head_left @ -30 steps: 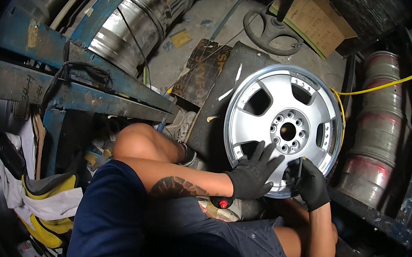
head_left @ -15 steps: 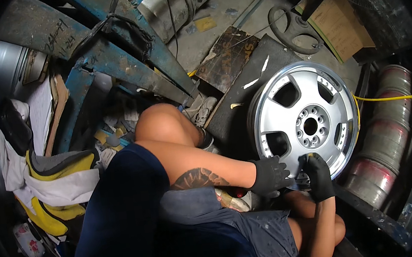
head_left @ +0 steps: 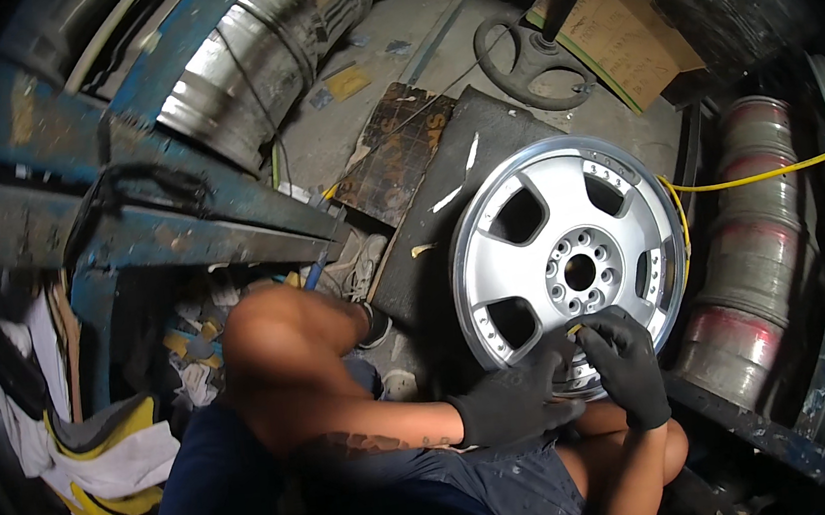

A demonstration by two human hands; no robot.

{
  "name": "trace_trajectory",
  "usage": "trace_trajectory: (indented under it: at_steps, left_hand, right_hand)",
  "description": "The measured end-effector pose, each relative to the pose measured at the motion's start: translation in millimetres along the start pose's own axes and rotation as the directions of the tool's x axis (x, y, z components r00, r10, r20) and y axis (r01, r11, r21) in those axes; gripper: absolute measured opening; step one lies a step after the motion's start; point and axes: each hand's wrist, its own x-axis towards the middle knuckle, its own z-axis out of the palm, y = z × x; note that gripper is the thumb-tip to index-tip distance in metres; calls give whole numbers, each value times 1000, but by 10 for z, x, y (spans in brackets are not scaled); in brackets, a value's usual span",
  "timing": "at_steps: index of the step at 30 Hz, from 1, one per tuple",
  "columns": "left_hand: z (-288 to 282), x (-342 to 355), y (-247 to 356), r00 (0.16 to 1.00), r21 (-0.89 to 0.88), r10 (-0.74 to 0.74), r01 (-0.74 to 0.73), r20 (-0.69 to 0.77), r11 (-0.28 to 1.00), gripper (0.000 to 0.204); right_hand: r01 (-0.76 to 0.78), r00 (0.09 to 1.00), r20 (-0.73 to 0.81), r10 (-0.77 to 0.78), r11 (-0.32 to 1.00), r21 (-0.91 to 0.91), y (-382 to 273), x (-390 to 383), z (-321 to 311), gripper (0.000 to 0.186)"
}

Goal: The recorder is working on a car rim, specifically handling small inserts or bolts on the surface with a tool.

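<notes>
A silver five-spoke alloy wheel point(head_left: 558, 215) with a polished lip lies on a dark pad point(head_left: 416, 273), its lower rim close to both my gloved hands. My left hand point(head_left: 509, 406) is at the lower left of the wheel, fingers apart, partly blurred against its shadowed edge. My right hand point(head_left: 621, 370) pinches a small yellow-tipped item point(head_left: 574, 331) over the lower spokes; the rest of that item is hidden by my fingers. My bent legs are around the near side of the pad.
Blue steel beams point(head_left: 199, 227) run along the left, above yellow-and-white padded cloths point(head_left: 99, 431). A metal drum point(head_left: 233, 75), steering wheel point(head_left: 515, 86) and cardboard point(head_left: 621, 44) stand beyond. Red-banded metal cylinders point(head_left: 729, 350), a yellow hose point(head_left: 768, 174) and a rail line the right side.
The view has shifted. My left hand's fingers have moved lower, off the wheel's face. My right hand stays over the lower spokes, still pinching, with the yellow tip visible.
</notes>
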Motion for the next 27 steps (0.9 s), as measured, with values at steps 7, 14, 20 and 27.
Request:
trace_trajectory:
  at_steps: [7, 14, 20, 27]
  left_hand:
    - [-16, 364, 33, 955, -562, -87, -92, -283, 822, 37]
    - [-393, 417, 515, 990, -578, -95, 16, -107, 816, 26]
    - [-341, 411, 689, 914, -153, 330, -370, -234, 916, 21]
    - [-98, 428, 502, 713, 177, 666, -642, -218, 746, 22]
  right_hand:
    - [-101, 992, -38, 118, 946, 309, -138, 83, -136, 20]
    - [27, 970, -204, 130, 778, 628, 97, 320, -408, 33]
    - [181, 946, -124, -298, 808, -560, 325, 847, 563, 72]
    - [191, 931, -121, -344, 743, -641, 415, 890, 1103, 92]
